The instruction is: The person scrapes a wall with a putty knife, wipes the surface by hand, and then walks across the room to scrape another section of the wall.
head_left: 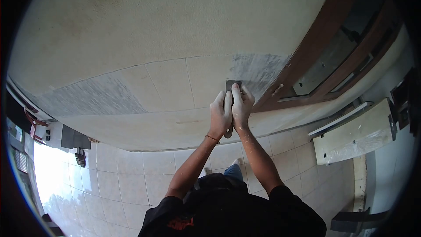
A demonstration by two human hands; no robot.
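Both of my hands grip one putty knife [233,84], its dark flat blade against the wall [206,72]. My left hand [220,112] wraps the handle from the left. On the other side my right hand [241,105] closes round it, thumb laid toward the blade. The handle's end, with a hole, sticks out below my palms. White dust coats my fingers. Just right of the blade is a grey scraped patch [258,68] on the wall; a second grey streaked patch [98,96] lies farther left. Cream tile-like panels [169,83] run between them.
A brown wooden window frame [302,57] borders the wall on the right. Pale tiles [127,171] cover the floor. A plastic-wrapped cream cabinet [355,136] stands at right. Sandals [80,157] and a dark mat [75,138] lie at left.
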